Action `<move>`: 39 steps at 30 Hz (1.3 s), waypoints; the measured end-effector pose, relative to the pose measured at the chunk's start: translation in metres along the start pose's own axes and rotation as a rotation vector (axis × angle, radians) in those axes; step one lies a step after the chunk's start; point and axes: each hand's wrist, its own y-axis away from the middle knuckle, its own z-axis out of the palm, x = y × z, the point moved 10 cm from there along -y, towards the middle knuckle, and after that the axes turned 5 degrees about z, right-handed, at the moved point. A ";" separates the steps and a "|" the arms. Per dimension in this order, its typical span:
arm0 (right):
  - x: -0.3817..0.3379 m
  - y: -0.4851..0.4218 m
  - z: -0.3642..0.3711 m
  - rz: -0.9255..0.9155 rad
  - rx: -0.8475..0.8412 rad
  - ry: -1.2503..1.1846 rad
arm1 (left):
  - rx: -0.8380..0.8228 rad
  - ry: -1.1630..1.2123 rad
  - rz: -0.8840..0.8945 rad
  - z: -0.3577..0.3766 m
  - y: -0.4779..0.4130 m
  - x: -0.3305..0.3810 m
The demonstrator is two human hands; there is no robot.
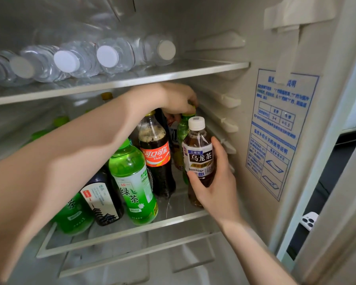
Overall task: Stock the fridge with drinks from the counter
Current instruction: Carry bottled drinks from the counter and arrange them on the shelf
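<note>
A: Where is the oolong tea bottle [199,159]?

B: In the fridge, upright at the right end of the middle glass shelf [119,233], just beside the side wall. The right hand [216,182] holds it, with the thumb across the label at the front and the fingers wrapped round the far side. I cannot tell whether its base touches the glass.

A: And the left hand [177,99]?

B: It reaches across the front, under the upper shelf [132,79], to the back right corner. Its fingers curl down around the top of a green-capped bottle [183,128], which stands right behind the oolong tea.

A: What else is on that shelf?

B: A cola bottle [156,155] with a red label stands just left of the oolong tea. In front of it a green tea bottle [134,182] leans leftward, then comes a dark bottle with a pagoda label [102,202] and another green bottle [74,214] at the left, partly behind the forearm.

A: Above?

B: Clear water bottles [76,58] lie on their sides in a row, white caps facing out. A blue-printed sticker [280,130] is on the right wall, and a white phone [309,221] shows outside the fridge.
</note>
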 end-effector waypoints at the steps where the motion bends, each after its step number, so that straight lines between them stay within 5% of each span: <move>1: 0.000 0.000 0.000 -0.007 -0.001 0.001 | 0.010 -0.062 0.023 -0.002 0.001 0.002; 5: 0.000 0.001 0.001 -0.015 -0.006 0.000 | 0.038 -0.237 0.051 -0.006 0.007 0.002; 17: -0.003 0.000 0.004 -0.002 -0.059 -0.044 | 0.371 0.051 -0.211 -0.029 0.057 -0.068; 28: -0.006 0.003 0.000 0.070 -0.013 0.074 | 0.393 0.188 -0.319 -0.016 0.087 -0.116; 34: -0.054 0.004 -0.018 -0.138 0.245 0.180 | 0.378 0.212 -0.337 -0.015 0.093 -0.133; 39: -0.096 -0.017 -0.007 -0.274 0.204 0.195 | 0.366 0.192 -0.293 -0.013 0.092 -0.137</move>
